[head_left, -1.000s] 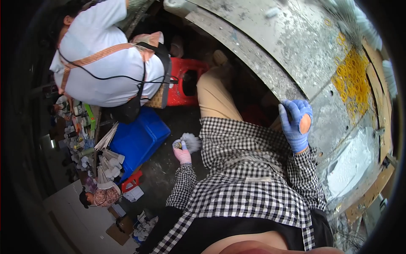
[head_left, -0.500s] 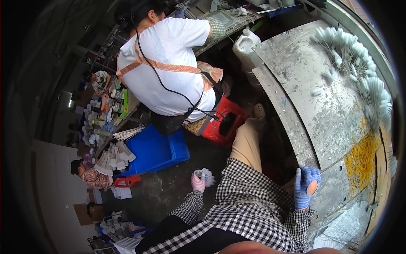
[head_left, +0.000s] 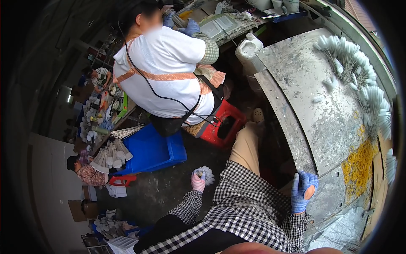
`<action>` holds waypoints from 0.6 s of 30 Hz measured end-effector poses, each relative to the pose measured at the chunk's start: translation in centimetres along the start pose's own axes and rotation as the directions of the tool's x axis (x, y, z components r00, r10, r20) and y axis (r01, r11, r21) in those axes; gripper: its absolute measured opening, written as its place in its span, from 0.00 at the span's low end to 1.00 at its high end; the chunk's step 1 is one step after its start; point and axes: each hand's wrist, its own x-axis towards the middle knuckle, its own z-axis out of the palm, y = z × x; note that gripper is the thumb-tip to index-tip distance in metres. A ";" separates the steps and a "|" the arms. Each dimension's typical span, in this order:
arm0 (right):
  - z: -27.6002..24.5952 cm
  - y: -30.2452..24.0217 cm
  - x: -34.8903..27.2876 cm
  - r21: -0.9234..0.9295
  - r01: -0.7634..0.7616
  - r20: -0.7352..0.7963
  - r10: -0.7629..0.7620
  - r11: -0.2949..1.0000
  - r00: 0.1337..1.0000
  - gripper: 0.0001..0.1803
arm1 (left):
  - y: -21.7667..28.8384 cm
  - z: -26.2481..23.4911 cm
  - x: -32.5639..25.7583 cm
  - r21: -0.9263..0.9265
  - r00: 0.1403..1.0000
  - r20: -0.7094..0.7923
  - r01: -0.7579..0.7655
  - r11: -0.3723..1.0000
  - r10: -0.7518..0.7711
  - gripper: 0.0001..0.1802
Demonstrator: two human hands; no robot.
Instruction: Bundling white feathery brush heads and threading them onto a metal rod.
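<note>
My left hand (head_left: pixel 197 182), in a pink-and-white striped glove, is low at my left side, closed round a bundle of white-bristled brushes (head_left: pixel 208 175). The bundle shows nearly end-on, its white tips fanning out beyond the fingers. At the near edge of the grey metal worktable (head_left: pixel 292 127) rests my right hand (head_left: pixel 303 192), in a blue glove with a round orange-toned spot on its back. Its thumb stands apart from the bent fingers, and nothing shows in it. Farther along the table lie yellow rubber bands (head_left: pixel 358 167) and bunches of thin wire brushes (head_left: pixel 372 101) with white bristles.
A co-worker in a white shirt (head_left: pixel 165 76) sits ahead on a red stool (head_left: pixel 224 127). Beside them are a blue bin (head_left: pixel 158 148) and a white plastic jug (head_left: pixel 249 51). Clear plastic sheeting (head_left: pixel 338 233) lies at the table's near right. Other people sit at far left.
The co-worker's head has turned and their blue-gloved hands show more at the far bench. My view has shifted slightly; both my hands keep their places.
</note>
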 end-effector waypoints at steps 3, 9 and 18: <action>0.3 0.2 -0.3 0.003 0.004 -0.003 -0.004 1.000 1.000 0.03 | -0.8 -1.2 1.3 0.018 0.999 0.009 0.036 0.999 -0.036 0.07; 0.4 0.0 -0.5 -0.011 0.034 -0.003 -0.034 0.999 0.999 0.04 | -1.3 -3.0 2.8 0.014 0.999 0.013 0.041 0.999 -0.042 0.05; 0.9 -0.1 -1.6 -0.012 0.022 0.014 -0.022 1.000 1.000 0.04 | -0.5 -0.5 -1.6 0.630 0.848 0.237 -0.505 0.590 0.473 0.07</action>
